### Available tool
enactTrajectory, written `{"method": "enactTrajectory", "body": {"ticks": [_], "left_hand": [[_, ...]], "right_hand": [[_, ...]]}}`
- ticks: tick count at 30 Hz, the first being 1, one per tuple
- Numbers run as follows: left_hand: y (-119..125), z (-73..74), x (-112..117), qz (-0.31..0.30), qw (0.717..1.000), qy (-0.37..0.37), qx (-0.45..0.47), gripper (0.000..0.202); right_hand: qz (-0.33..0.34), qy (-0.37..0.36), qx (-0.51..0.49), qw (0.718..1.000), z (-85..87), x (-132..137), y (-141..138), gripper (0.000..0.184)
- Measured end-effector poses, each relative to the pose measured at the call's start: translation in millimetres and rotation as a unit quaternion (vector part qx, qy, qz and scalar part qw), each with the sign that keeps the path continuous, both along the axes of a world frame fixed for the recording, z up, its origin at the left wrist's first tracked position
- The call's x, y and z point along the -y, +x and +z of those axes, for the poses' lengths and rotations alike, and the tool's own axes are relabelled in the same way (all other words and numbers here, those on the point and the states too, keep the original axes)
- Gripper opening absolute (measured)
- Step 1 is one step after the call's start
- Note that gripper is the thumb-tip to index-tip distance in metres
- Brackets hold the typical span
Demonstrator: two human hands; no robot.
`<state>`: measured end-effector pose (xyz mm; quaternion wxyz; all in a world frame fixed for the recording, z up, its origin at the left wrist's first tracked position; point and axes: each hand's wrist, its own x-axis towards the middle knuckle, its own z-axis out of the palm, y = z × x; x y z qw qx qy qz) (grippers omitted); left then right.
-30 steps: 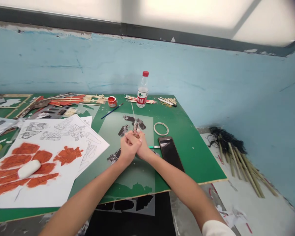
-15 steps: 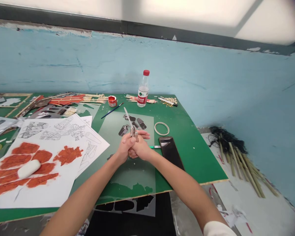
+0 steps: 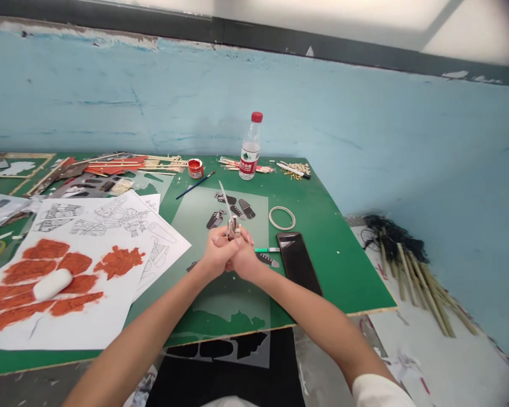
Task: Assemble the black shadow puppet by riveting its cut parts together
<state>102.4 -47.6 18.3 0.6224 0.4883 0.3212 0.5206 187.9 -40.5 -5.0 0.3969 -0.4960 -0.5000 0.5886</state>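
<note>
Above the translucent sheet [image 3: 212,297] on the green surface [image 3: 335,277], the left hand [image 3: 216,254] and right hand [image 3: 244,263] are clasped together round a metal tool [image 3: 233,225]. Its long thin strip [image 3: 225,196] points up and away, leaning to the left. Half a second ago some fingers stuck out straight to the right behind the tool; now they are folded in closer, so the grip is a clenched, two-handed one. I judge that this means a firmer squeeze on the handles, though the fingers hide the tool's lower end and I cannot tell which hand bears more of the force.

The dark cut-out pieces [image 3: 215,219] lie flat on the sheet as before, some beyond the hands, others partly covered by them. This suggests that the effort goes into the tool alone. Just right of the hands, a green-handled stick [image 3: 263,250] reaches the phone [image 3: 299,263]; the ring of tape [image 3: 282,228] lies beyond that.
</note>
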Motion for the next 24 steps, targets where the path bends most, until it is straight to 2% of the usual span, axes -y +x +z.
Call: {"method": "enactTrajectory", "body": {"ticks": [3, 7, 9, 12, 14, 16, 19, 21, 24], "left_hand": [[1.4, -5.2, -3.2, -0.005, 1.0, -0.014, 0.016, 0.026], [2.8, -9.1, -6.3, -0.017, 0.999, -0.047, 0.014, 0.033], [1.5, -7.0, -8.1, 0.01, 1.0, -0.016, 0.014, 0.042], [-7.3, 2.7, -9.3, 0.082, 0.995, 0.059, 0.022, 0.054], [-18.6, 13.3, -7.2, 0.115, 0.989, 0.089, -0.007, 0.057], [-32.9, 25.1, -2.9, 0.123, 0.984, 0.098, -0.084, 0.056], [-54.4, 38.1, 2.9, 0.13, 0.966, 0.094, -0.202, 0.045], [-65.3, 39.9, 3.9, 0.148, 0.952, 0.098, -0.249, 0.037], [-73.8, 32.9, 2.3, 0.152, 0.946, 0.106, -0.266, 0.029]], "right_hand": [[-0.006, -0.045, -0.021, 0.999, 0.6, -3.9, -0.1, 0.031], [0.045, -0.08, -0.073, 0.993, 12.2, -2.7, 4.6, 0.033], [0.063, -0.08, -0.107, 0.989, 19.1, -2.1, 7.5, 0.043], [0.072, -0.053, -0.109, 0.99, 26.6, -4.9, 14.1, 0.055], [0.058, 0.009, -0.051, 0.997, 28.0, -9.3, 20.7, 0.056], [0.029, 0.124, 0.052, 0.99, 26.7, -14.5, 27.7, 0.056], [0.022, 0.269, 0.201, 0.942, 22.1, -20.4, 34.1, 0.05], [0.032, 0.299, 0.261, 0.917, 19.8, -22.1, 34.7, 0.046], [0.035, 0.309, 0.333, 0.89, 18.9, -22.8, 33.6, 0.045]]}}
